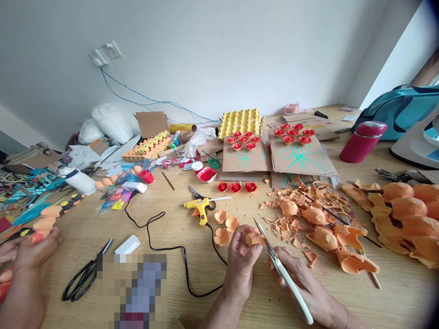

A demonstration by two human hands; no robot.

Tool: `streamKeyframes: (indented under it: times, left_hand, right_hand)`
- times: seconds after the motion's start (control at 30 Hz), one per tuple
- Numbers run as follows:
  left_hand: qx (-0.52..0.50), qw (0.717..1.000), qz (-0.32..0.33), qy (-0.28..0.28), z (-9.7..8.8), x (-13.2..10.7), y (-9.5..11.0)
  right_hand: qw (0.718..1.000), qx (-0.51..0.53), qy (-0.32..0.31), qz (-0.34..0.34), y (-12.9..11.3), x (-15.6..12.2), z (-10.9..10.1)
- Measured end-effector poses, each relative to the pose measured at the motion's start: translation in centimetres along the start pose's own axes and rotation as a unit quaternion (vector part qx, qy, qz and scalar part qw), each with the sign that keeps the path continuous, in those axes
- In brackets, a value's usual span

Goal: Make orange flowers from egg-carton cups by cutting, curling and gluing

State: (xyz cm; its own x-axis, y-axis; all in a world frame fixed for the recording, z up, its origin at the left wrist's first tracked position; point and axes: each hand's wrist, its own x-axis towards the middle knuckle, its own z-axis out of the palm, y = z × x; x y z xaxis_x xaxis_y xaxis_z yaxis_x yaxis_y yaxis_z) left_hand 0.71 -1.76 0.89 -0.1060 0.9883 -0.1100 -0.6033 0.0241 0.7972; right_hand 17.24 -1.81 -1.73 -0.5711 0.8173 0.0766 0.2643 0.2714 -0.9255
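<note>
My left hand (241, 265) is closed around a small orange egg-carton piece (254, 238), held just above the wooden table (171, 219). My right hand (305, 285) grips white-handled scissors (277, 265), whose blades reach up against the right side of the orange piece. Three cut orange petal cups (226, 225) lie just beyond my left hand. A heap of orange carton scraps (308, 219) spreads to the right of both hands.
A yellow glue gun (200, 208) with black cord lies ahead. Red paper roses (236, 187) sit before cardboard panels (274, 153). Black scissors (84, 274) lie at left, near another person's hand (32, 251). A magenta flask (362, 141) and orange carton halves (408, 214) stand right.
</note>
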Motion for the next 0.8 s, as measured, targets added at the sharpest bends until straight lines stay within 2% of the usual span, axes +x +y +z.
streamKeyframes:
  times: [0.43,0.8]
  left_hand:
    - [-0.022,0.999,-0.028,-0.005,-0.32,0.08,0.25]
    - [-0.058,0.998,-0.017,-0.016,-0.73,0.28,0.19]
  right_hand:
    - [1.000,0.006,0.000,0.017,-0.21,-0.24,0.04]
    - [1.000,-0.003,-0.001,0.015,-0.45,-0.07,-0.20]
